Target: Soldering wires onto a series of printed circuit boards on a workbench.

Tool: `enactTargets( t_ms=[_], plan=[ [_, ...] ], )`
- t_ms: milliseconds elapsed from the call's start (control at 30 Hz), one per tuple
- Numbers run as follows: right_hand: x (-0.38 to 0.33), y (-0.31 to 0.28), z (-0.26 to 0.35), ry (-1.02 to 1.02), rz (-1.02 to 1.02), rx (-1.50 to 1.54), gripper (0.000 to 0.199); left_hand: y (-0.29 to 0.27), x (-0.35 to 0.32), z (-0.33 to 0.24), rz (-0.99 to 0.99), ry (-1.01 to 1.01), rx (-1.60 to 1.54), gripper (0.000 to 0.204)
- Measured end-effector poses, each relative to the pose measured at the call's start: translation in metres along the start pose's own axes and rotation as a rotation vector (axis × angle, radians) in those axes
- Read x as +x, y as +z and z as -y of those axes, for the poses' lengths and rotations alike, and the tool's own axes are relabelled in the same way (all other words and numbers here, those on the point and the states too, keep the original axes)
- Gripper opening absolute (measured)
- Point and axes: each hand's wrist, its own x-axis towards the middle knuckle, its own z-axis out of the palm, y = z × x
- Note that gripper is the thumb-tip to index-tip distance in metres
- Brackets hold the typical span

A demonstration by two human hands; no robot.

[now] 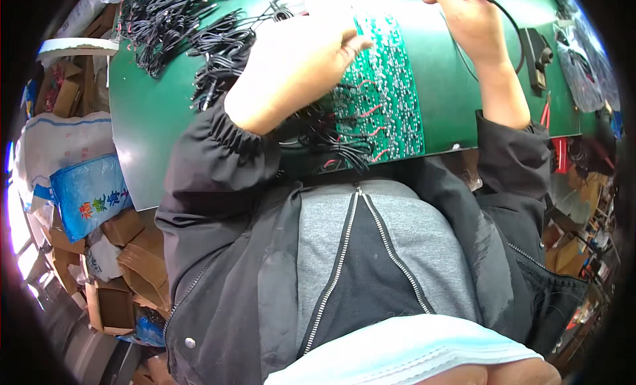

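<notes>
A green circuit board panel (407, 100) lies on the green work surface, dotted with small solder points and parts. Short red wires and black cables (348, 146) run onto its left part. Over the board's left side is my left hand (291, 63), washed out by light, its thumb and fingers drawn together; whatever they pinch is hidden. My right hand (472, 20) is beyond the board's right edge at the top of the view. Its fingers are curled round a tool with a black cord (517, 27); the tool's body is mostly out of the picture.
Bundles of black cables (165, 20) lie at the far left of the green table (142, 120). A dark block with a round fitting (538, 57) stands at the right. Clear plastic bags (576, 67) hang past it. Cardboard boxes (142, 262) and a blue bag (93, 193) are at the left.
</notes>
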Motion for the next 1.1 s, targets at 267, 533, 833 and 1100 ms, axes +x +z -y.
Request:
enactTargets(
  t_ms=[267,533,833,1100],
  plan=[
    [0.060,0.023,-0.032,-0.455,0.026,-0.402,0.015,0.003,-0.018,0.001,0.065,-0.001,-0.357,0.018],
    [0.083,0.029,-0.040,-0.887,0.053,-0.947,0.019,-0.002,-0.018,-0.009,0.051,0.000,-0.257,0.010],
    [0.068,-0.007,-0.033,-0.809,0.096,-0.965,0.020,0.007,-0.018,-0.042,0.002,0.067,-0.268,0.009],
    [0.065,-0.009,-0.030,-0.893,0.069,-1.007,0.022,0.002,-0.020,-0.052,0.021,-0.041,-0.341,0.010]
  ],
)
